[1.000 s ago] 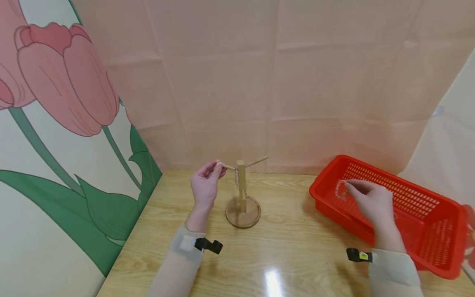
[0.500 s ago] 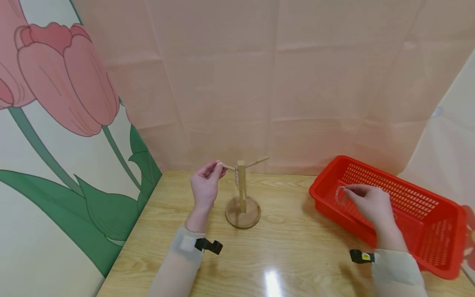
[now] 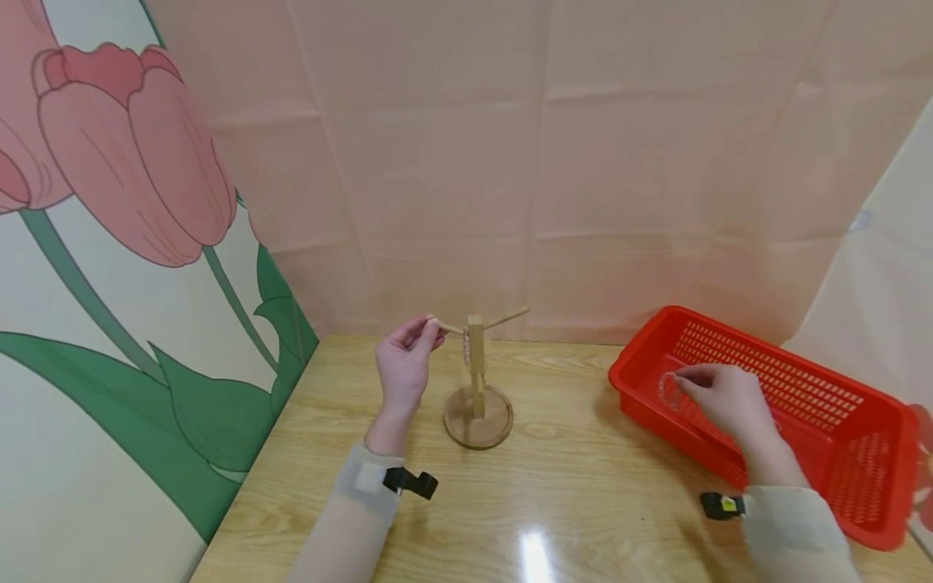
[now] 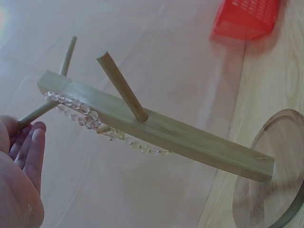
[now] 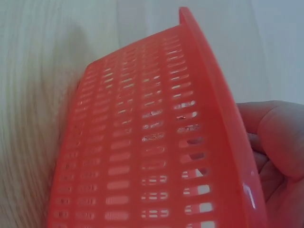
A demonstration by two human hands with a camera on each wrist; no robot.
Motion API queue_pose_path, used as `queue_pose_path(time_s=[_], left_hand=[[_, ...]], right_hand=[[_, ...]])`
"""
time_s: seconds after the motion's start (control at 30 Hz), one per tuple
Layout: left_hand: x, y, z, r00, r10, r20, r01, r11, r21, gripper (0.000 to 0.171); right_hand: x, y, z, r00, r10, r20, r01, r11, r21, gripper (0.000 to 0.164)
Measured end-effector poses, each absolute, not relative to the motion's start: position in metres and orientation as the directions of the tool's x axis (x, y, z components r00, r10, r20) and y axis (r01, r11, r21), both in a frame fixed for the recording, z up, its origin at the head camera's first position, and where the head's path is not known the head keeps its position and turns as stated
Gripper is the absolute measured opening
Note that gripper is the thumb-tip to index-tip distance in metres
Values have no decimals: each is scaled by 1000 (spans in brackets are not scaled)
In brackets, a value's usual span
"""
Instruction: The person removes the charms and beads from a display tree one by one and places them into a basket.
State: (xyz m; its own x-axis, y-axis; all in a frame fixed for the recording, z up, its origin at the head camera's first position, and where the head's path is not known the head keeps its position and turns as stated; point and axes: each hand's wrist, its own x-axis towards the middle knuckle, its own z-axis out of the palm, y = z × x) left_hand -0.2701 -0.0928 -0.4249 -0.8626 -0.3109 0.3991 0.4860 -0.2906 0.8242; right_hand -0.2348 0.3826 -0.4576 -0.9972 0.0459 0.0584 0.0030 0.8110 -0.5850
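With thumb and fingers, my left hand [image 3: 402, 360] pinches the end of a peg [image 4: 37, 115] on a wooden stand [image 3: 477, 364]. The stand has an upright post, several pegs and a round base [image 4: 270, 175]. A pinkish clear bead bracelet [image 4: 78, 107] hangs on the pinched peg against the post, and paler yellowish beads [image 4: 137, 146] hang behind the post. My right hand [image 3: 729, 401] is over the red basket, pinching a clear bead bracelet [image 3: 662, 393] that dangles inside. In the right wrist view the basket wall hides most of that bracelet and the fingertips.
The red perforated basket [image 3: 867, 397] stands at the right of the wooden table [image 3: 583, 486], its raised rim between the right wrist camera and the fingers. A pinkish cloth [image 3: 437, 162] hangs behind the table; a tulip-patterned panel [image 3: 219, 364] borders the left.
My right hand has sunk a little deeper over the basket, with the dangling bracelet lower too, and its forearm has shifted right. My left hand keeps its hold on the peg.
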Motion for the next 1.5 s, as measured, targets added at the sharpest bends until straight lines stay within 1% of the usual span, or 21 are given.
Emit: queue_pose_path(time_s=[0.13,0.4,0.9,1.07,1.2,1.37,1.5], left_hand=[[-270,-93,-425,-861,-312,402,489,-293,821,11],[-269,-93,-424,-859,-317,403,489,-274,828,15],[-269,-93,-424,-864,-319,389,482,-304,822,18],[-268,-93,-423,-865,-316,390,483,-311,818,20],[-269,-93,-423,-863,-318,392,486,-314,816,18],[-269,-93,-424,-863,-319,391,486,-312,817,12],[-270,-93,-424,-862,-318,395,487,-303,819,12]], right_hand=[[-236,386,-458,-998,31,45,1,829,-559,42],[-234,395,-457,-1000,11,29,-6,850,-528,41],[-242,411,-456,-1000,-11,-25,3,859,-511,37],[-244,416,-455,-999,-18,-39,4,863,-505,33],[-247,419,-455,-998,-31,-59,4,863,-505,30],[-250,425,-458,-995,-45,-92,7,866,-500,34],[-252,429,-460,-992,-44,-120,21,870,-493,34]])
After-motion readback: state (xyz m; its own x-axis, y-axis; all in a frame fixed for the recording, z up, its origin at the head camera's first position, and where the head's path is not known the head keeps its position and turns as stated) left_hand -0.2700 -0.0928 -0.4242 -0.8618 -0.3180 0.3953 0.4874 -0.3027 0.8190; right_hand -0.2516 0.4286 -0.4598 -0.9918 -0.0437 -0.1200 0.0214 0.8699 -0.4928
